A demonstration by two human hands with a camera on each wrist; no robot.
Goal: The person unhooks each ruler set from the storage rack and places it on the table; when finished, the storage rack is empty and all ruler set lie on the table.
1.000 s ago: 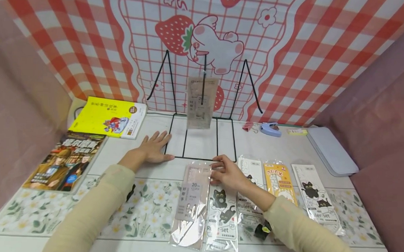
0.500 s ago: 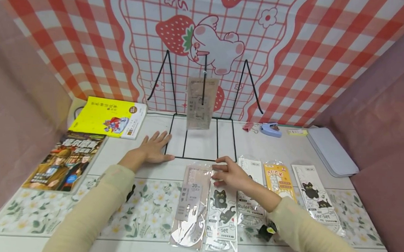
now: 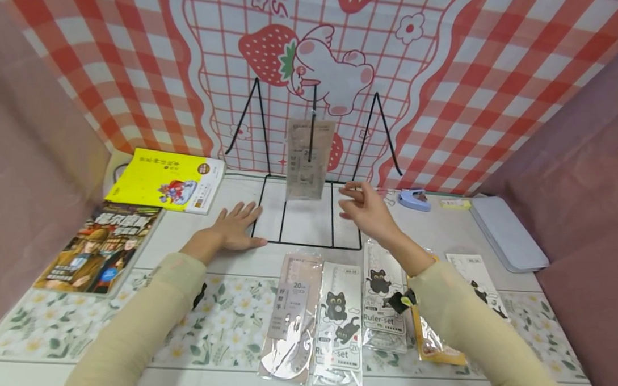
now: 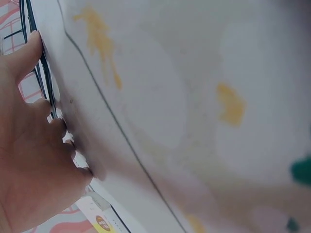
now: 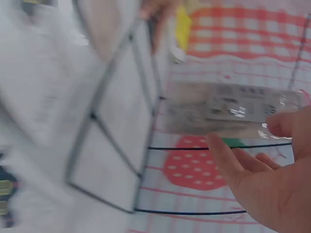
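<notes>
My left hand [image 3: 233, 227] lies spread on the table, its fingertips and thumb at the left side of a black wire display rack [image 3: 332, 216]. On the rack's middle hook hangs a pinkish ruler-set packet [image 3: 317, 182] in clear plastic. To the right of that packet, over the rack's right side, my right hand [image 3: 366, 215] is raised with its fingers loosely bent and nothing between them. The right wrist view has its thumb and fingers apart close to the hanging packet [image 5: 233, 104]. In front of the rack lie another pinkish packet [image 3: 290, 311] and a black-cat ruler set [image 3: 337, 330].
Further right are a second cat ruler set [image 3: 381, 309], an orange packet [image 3: 437, 339] and a third cat set [image 3: 470, 267], partly behind the right arm. A blue tape dispenser [image 3: 411, 200] and a grey case [image 3: 509, 234] sit behind. Two books, one yellow [image 3: 156, 173], lie left.
My right hand has lifted from the top of the cat ruler set and moved up and back, toward the hanging packet. The left hand stays in place.
</notes>
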